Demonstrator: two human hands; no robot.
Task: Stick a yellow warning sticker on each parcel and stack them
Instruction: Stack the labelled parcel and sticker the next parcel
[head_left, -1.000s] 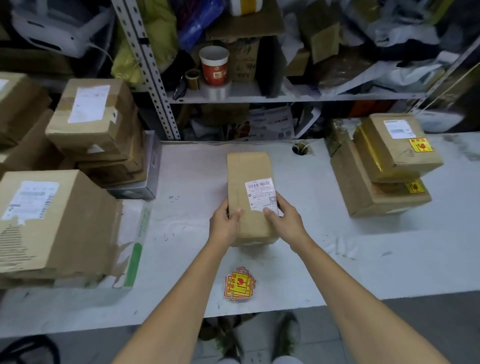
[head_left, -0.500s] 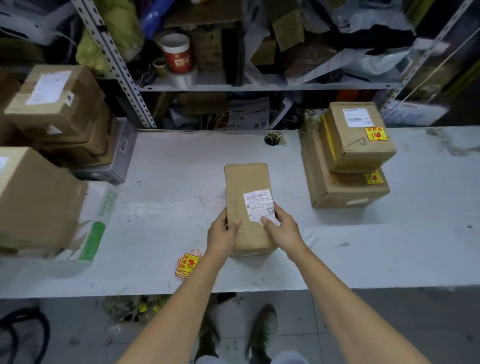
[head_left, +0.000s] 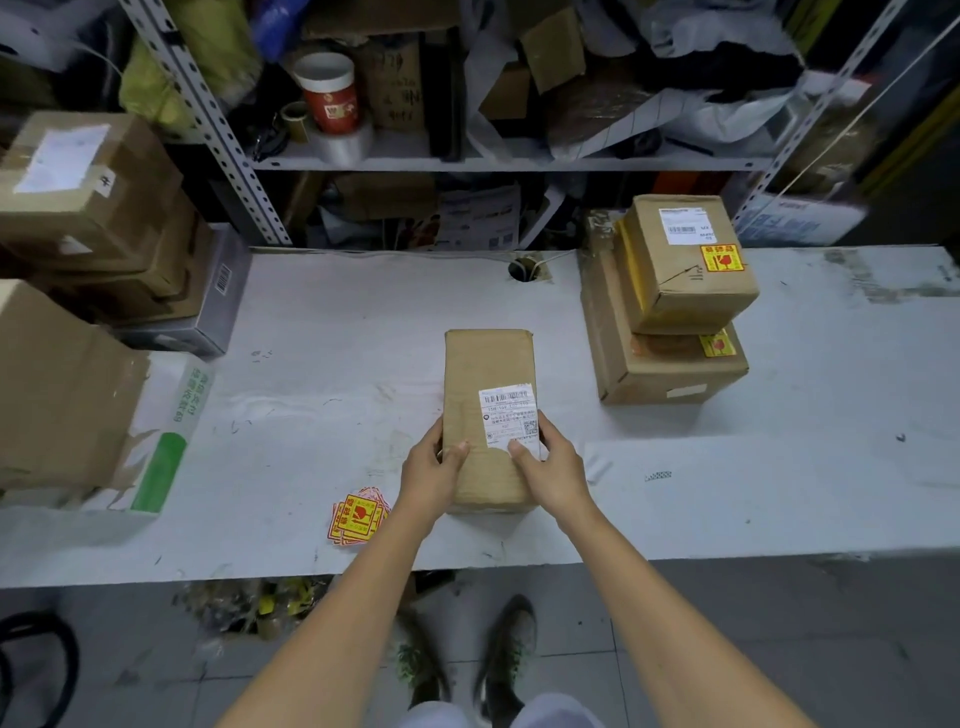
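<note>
A long brown parcel with a white shipping label lies flat on the white table, lengthwise away from me. My left hand grips its near left edge, thumb on top. My right hand grips the near right edge, thumb on the label. A small pile of yellow warning stickers lies on the table just left of my left wrist. At the right, two stacked parcels each carry a yellow sticker.
Several brown parcels are piled at the table's left end, over a grey box. A metal shelf crammed with a red cup, tape rolls and bags stands behind. A cable hole sits at the table's back edge.
The view has swung a little; the parcel stays flat on the table under both hands, which keep the same grip at its near end.
</note>
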